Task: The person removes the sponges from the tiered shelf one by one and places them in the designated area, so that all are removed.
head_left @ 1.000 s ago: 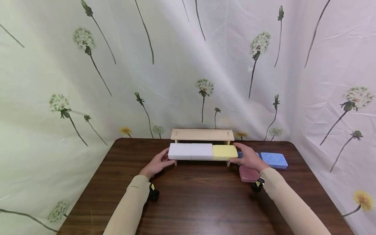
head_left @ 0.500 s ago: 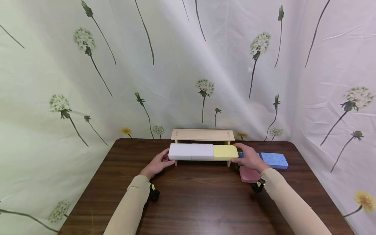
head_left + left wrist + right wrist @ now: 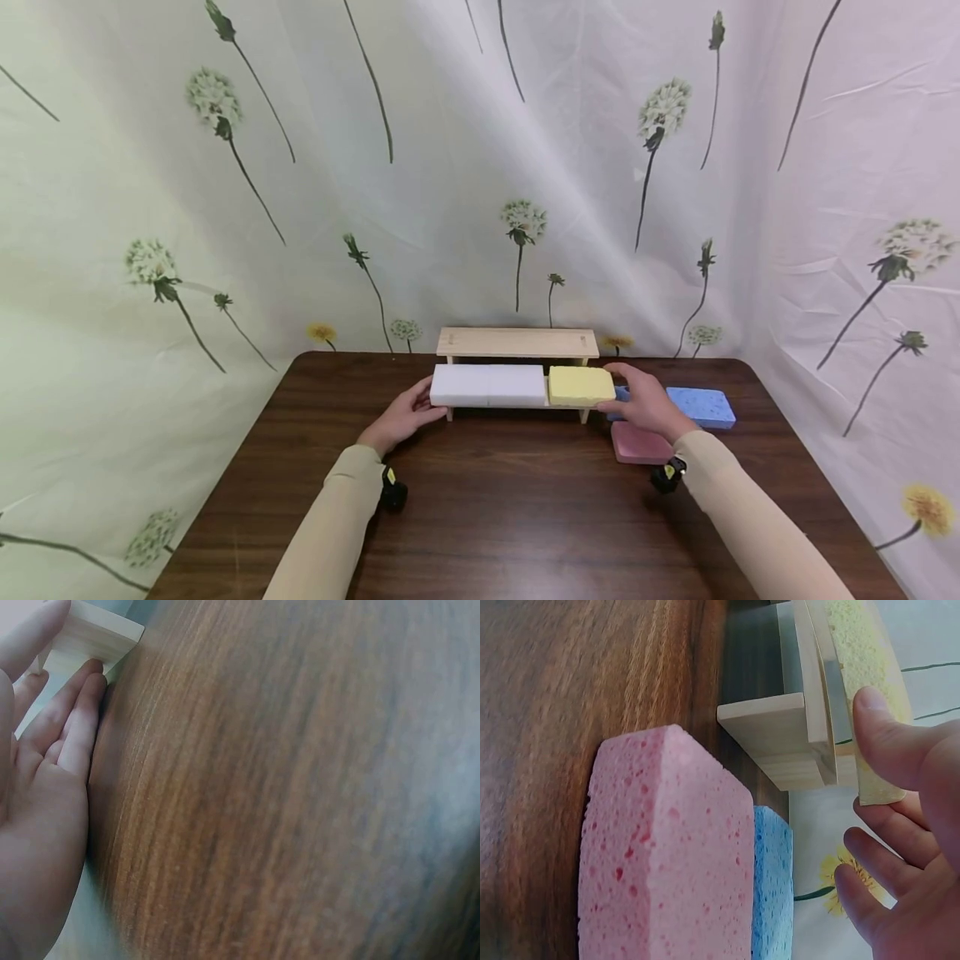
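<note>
On the lower step of a two-step wooden stand [image 3: 517,342] lie two white sponge-like blocks side by side. My left hand [image 3: 405,419] grips the outer end of the left white block [image 3: 459,385], thumb in front; the left wrist view shows its lower fingers straight beside the stand, the block itself out of sight. A yellow sponge [image 3: 581,386] is pinched at its right end by my right hand [image 3: 648,406]. A narrow gap parts it from the right white block [image 3: 516,385]. In the right wrist view the yellow sponge [image 3: 874,682] sits slightly above the step.
A pink sponge [image 3: 639,443] and a blue sponge [image 3: 701,408] lie on the dark wooden table [image 3: 517,517], right of the stand. Another blue sponge [image 3: 618,408] is partly hidden behind my right hand. A floral curtain [image 3: 450,250] hangs behind the table.
My right hand has shifted a little to the right with the yellow sponge, parting it from the white block it had touched. The left hand and both white blocks stay put.
</note>
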Tool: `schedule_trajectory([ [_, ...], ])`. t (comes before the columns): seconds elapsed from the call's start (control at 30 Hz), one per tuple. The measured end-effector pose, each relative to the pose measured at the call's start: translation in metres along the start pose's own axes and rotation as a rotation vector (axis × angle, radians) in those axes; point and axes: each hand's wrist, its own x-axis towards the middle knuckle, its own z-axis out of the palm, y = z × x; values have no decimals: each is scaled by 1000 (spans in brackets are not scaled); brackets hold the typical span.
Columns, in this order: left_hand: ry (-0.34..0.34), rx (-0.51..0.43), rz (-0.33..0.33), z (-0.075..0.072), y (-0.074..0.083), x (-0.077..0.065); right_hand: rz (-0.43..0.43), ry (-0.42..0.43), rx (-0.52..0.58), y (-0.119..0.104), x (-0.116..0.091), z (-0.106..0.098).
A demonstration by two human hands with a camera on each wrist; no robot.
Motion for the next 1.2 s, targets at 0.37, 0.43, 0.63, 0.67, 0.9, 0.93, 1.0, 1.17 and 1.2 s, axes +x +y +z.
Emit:
schedule_trajectory([
  [0.37, 11, 14, -5, 2, 0, 0, -23, 38, 31, 7, -10, -1],
  [0.43, 14, 10, -6, 2, -1, 0, -16, 43, 36, 7, -11, -2],
  [0.63, 6, 3, -3, 2, -3, 1, 16, 41, 55, 5, -15, -9],
  [0.67, 7, 4, -3, 1, -3, 1, 15, 41, 59, 5, -15, -9],
  [0.9, 2, 14, 9, 1, -2, 0, -2, 64, 51, 7, -19, -13],
  [0.93, 2, 8, 8, 2, -2, 0, -4, 69, 48, 7, -21, -13],
  [1.0, 4, -1, 7, 3, -3, -1, -7, 79, 38, 8, -24, -15],
  [1.17, 7, -10, 18, 2, -4, -2, -21, 95, 6, 7, -32, -19],
  [1.2, 5, -10, 21, 1, -3, -2, -26, 101, 0, 7, -33, -20],
])
